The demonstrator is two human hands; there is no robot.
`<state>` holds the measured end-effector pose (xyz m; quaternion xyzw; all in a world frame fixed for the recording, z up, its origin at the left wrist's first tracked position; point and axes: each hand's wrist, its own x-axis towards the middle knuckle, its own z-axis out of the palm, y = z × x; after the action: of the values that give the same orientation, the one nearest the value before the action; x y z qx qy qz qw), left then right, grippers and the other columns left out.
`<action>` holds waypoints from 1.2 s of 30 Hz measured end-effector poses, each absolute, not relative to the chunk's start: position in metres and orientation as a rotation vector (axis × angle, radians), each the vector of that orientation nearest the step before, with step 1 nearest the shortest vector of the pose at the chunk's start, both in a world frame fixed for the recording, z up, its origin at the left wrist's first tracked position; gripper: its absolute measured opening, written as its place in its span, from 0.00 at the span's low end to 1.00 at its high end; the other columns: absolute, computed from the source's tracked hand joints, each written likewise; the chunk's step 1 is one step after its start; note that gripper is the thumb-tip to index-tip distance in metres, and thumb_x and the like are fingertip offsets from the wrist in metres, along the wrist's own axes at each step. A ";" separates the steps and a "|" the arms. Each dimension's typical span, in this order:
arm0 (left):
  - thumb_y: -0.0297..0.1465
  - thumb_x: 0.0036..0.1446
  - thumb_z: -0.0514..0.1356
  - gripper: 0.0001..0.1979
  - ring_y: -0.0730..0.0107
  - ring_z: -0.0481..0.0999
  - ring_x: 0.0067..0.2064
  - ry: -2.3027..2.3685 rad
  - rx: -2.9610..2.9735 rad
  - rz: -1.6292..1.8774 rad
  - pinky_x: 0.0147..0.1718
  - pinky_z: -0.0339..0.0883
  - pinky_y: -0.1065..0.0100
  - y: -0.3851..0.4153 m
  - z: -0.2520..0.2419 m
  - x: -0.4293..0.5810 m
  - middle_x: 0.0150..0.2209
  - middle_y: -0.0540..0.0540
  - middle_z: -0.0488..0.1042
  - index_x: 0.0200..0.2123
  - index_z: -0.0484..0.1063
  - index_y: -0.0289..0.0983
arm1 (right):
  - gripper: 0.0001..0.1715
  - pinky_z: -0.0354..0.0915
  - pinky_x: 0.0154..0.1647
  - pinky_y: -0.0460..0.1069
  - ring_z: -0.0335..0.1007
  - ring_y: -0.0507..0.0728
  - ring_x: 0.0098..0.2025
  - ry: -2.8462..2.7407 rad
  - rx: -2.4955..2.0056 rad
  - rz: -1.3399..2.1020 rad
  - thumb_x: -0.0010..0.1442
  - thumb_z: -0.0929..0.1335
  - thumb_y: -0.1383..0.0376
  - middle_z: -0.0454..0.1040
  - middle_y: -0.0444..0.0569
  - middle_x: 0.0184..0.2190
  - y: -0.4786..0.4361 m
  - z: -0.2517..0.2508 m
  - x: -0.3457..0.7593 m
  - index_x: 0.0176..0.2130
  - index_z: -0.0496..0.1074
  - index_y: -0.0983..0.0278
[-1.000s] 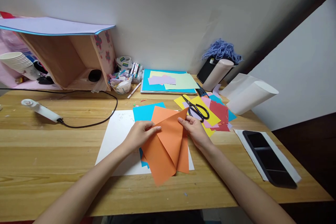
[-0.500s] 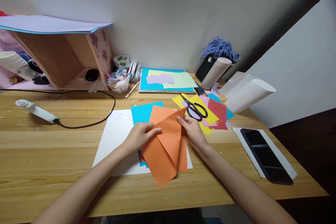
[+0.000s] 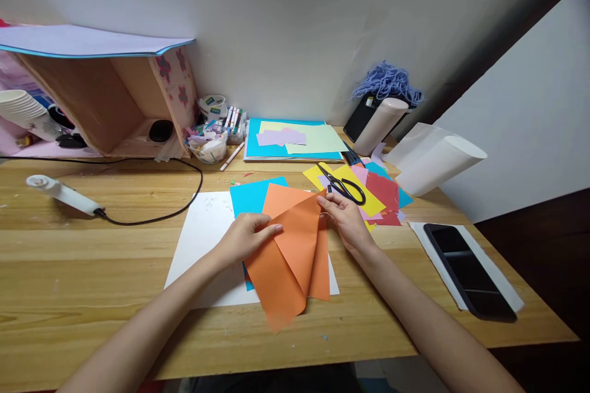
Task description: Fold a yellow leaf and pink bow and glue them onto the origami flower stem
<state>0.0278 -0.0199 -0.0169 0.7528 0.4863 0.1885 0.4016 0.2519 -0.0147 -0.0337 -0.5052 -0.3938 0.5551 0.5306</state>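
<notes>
An orange sheet of paper [image 3: 297, 242], bent over on itself with one flap curled across it, is held between my two hands. My left hand [image 3: 246, 236] pinches its left edge, thumb on top and fingers behind. With thumb and fingertips, my right hand [image 3: 345, 221] grips the upper right corner of the flap. Beneath lie another orange sheet [image 3: 286, 195], a blue sheet [image 3: 251, 196] and a white sheet [image 3: 198, 245], partly covered. Black-handled scissors [image 3: 348, 187] rest just beyond my right hand on yellow paper [image 3: 375, 196].
Coloured scraps [image 3: 382, 190] lie at the right, near a phone [image 3: 470, 273] on white tissue. Paper rolls [image 3: 380, 126] stand behind. A stack of paper [image 3: 318, 138], a tub of scraps [image 3: 209, 147] and a cardboard box [image 3: 115, 104] line the back. A corded white device [image 3: 64, 193] lies left.
My right hand has shifted its grip slightly at the flap's corner, its fingers now more drawn together. The orange sheet has moved a little to the left; my left hand stays nearly in place.
</notes>
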 end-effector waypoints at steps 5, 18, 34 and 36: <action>0.47 0.54 0.49 0.23 0.77 0.51 0.22 1.229 1.920 0.474 0.21 0.42 0.72 -0.020 -0.016 0.028 0.18 0.54 0.51 0.17 0.56 0.36 | 0.16 0.65 0.28 0.45 0.69 0.52 0.29 -0.972 -1.215 1.281 0.46 0.71 0.55 0.73 0.44 0.28 -0.013 -0.036 0.253 0.32 0.69 0.62; 0.46 0.54 0.50 0.22 0.78 0.50 0.22 1.226 1.891 0.466 0.20 0.40 0.72 -0.020 -0.016 0.028 0.18 0.54 0.49 0.17 0.55 0.36 | 0.13 0.67 0.29 0.44 0.69 0.50 0.30 -0.970 -1.227 1.158 0.47 0.71 0.56 0.74 0.45 0.31 -0.011 -0.036 0.256 0.31 0.74 0.62; 0.45 0.53 0.52 0.21 0.77 0.48 0.22 1.103 1.813 0.439 0.21 0.41 0.71 -0.010 -0.015 0.017 0.19 0.54 0.49 0.17 0.54 0.36 | 0.13 0.64 0.25 0.44 0.66 0.50 0.23 -1.047 -1.224 1.197 0.44 0.72 0.55 0.71 0.43 0.21 -0.005 -0.029 0.267 0.25 0.72 0.63; 0.44 0.53 0.51 0.21 0.77 0.47 0.22 1.081 1.805 0.424 0.21 0.40 0.70 -0.009 -0.014 0.016 0.19 0.54 0.47 0.17 0.51 0.37 | 0.14 0.63 0.24 0.44 0.66 0.50 0.22 -1.073 -1.219 1.188 0.45 0.72 0.56 0.70 0.42 0.19 -0.006 -0.028 0.266 0.23 0.70 0.63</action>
<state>0.0157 -0.0094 -0.0144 0.7390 0.4425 0.1734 0.4776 0.2659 -0.0059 -0.0284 -0.5119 -0.4503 0.4989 0.5351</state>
